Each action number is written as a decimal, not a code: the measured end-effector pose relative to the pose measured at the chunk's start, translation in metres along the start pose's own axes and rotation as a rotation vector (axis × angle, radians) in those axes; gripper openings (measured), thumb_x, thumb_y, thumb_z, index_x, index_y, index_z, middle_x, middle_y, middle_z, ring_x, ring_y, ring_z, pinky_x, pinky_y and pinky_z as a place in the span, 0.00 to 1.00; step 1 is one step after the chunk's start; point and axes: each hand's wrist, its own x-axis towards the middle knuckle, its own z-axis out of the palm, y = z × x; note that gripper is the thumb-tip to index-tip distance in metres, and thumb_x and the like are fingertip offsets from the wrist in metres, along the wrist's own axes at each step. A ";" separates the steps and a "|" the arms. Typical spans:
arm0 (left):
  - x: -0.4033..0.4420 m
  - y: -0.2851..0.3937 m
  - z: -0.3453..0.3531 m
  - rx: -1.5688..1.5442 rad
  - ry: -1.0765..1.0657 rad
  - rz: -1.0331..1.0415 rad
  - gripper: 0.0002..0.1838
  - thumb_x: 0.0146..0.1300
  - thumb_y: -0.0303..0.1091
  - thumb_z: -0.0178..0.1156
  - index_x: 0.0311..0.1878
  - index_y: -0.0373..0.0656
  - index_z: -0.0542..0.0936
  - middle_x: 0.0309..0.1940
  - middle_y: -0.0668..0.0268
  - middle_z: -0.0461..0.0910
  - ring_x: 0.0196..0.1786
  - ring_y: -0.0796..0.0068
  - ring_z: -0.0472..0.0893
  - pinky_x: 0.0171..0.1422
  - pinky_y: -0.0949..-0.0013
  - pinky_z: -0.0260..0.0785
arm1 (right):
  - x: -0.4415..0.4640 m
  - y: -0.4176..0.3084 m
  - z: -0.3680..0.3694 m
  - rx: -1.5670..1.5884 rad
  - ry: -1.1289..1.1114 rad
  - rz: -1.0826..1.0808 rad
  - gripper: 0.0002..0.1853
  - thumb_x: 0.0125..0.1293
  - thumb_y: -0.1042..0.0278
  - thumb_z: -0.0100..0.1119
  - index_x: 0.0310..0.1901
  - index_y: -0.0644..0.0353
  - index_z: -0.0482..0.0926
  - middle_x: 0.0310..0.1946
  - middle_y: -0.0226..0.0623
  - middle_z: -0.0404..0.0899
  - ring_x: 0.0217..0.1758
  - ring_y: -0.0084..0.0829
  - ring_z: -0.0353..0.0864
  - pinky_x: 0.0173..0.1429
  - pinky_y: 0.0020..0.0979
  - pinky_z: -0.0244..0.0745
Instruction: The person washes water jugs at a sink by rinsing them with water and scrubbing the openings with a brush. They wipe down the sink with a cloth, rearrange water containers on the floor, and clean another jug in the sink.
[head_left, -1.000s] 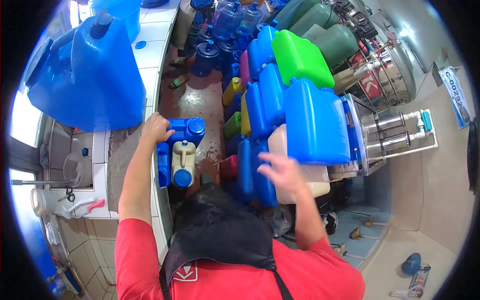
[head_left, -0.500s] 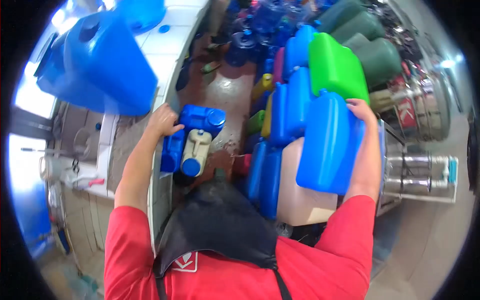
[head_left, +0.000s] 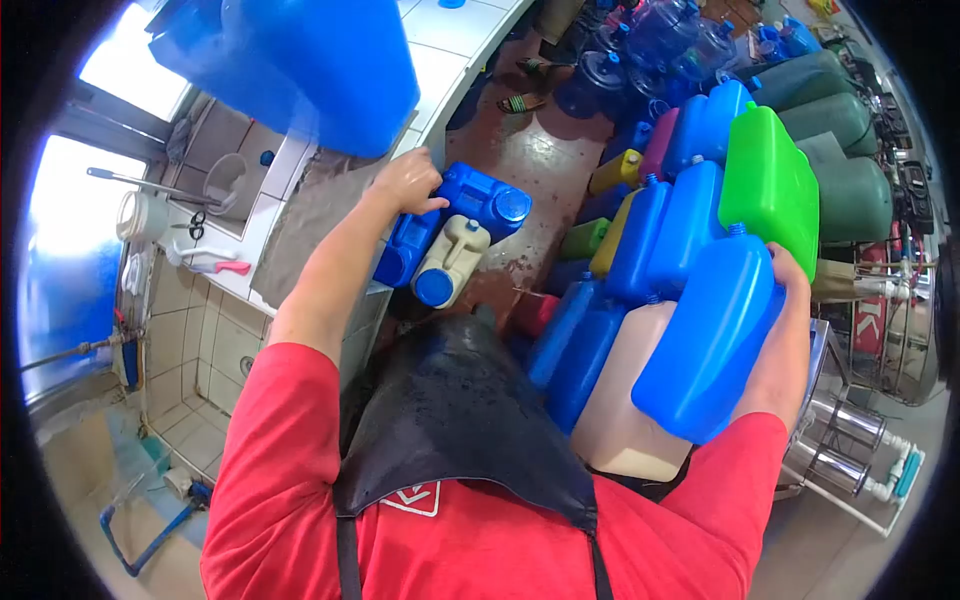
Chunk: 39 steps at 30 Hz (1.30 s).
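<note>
My left hand point(head_left: 411, 182) rests at the counter edge with its fingers curled over it, just above a blue jug point(head_left: 405, 248). Another blue jug point(head_left: 483, 200) with a round blue cap and a cream jug point(head_left: 457, 262) stand right beside it. At the right, my right hand point(head_left: 788, 268) is closed around the top rear of a tilted large blue container point(head_left: 705, 335); part of its grip is hidden behind the container. This container leans over a beige one point(head_left: 630, 400). A bright green container point(head_left: 768, 180) stands just beyond my right hand.
A large blue container point(head_left: 330, 70) stands on the tiled counter point(head_left: 440, 35) at the upper left. Blue containers point(head_left: 640, 235) fill the middle right, with clear bottles point(head_left: 600, 80) behind. Metal filter cylinders point(head_left: 845, 420) are at the far right; scissors point(head_left: 196, 225) lie by the sink.
My right hand has reached out and taken hold of the large blue container, which now tilts toward me. My left hand stays at the counter edge. The whole view has swung left.
</note>
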 end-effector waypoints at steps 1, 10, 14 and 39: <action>-0.001 -0.001 0.001 -0.007 0.012 0.006 0.25 0.55 0.57 0.66 0.23 0.42 0.85 0.26 0.58 0.83 0.44 0.53 0.78 0.54 0.58 0.73 | -0.001 -0.004 0.003 -0.001 -0.040 -0.008 0.21 0.54 0.57 0.72 0.47 0.60 0.85 0.39 0.38 0.86 0.41 0.33 0.82 0.48 0.36 0.77; 0.002 -0.002 0.006 0.006 0.016 0.009 0.25 0.55 0.59 0.65 0.23 0.44 0.85 0.26 0.58 0.84 0.42 0.55 0.80 0.57 0.59 0.70 | -0.120 -0.165 -0.059 -0.069 -0.104 -0.376 0.15 0.51 0.62 0.72 0.32 0.67 0.83 0.32 0.40 0.84 0.34 0.27 0.79 0.41 0.34 0.74; 0.002 -0.001 0.000 0.019 -0.023 0.021 0.25 0.56 0.61 0.64 0.25 0.45 0.87 0.28 0.58 0.86 0.44 0.57 0.81 0.57 0.59 0.70 | -0.212 -0.246 -0.124 0.037 0.129 -0.641 0.13 0.56 0.71 0.69 0.40 0.69 0.82 0.38 0.35 0.87 0.43 0.24 0.81 0.48 0.32 0.77; -0.003 0.004 -0.004 -0.086 0.078 -0.008 0.17 0.67 0.47 0.57 0.46 0.44 0.83 0.34 0.55 0.85 0.46 0.55 0.81 0.64 0.58 0.67 | -0.078 -0.243 0.394 1.264 -0.433 0.520 0.05 0.54 0.75 0.61 0.27 0.69 0.80 0.25 0.44 0.81 0.23 0.35 0.81 0.27 0.35 0.75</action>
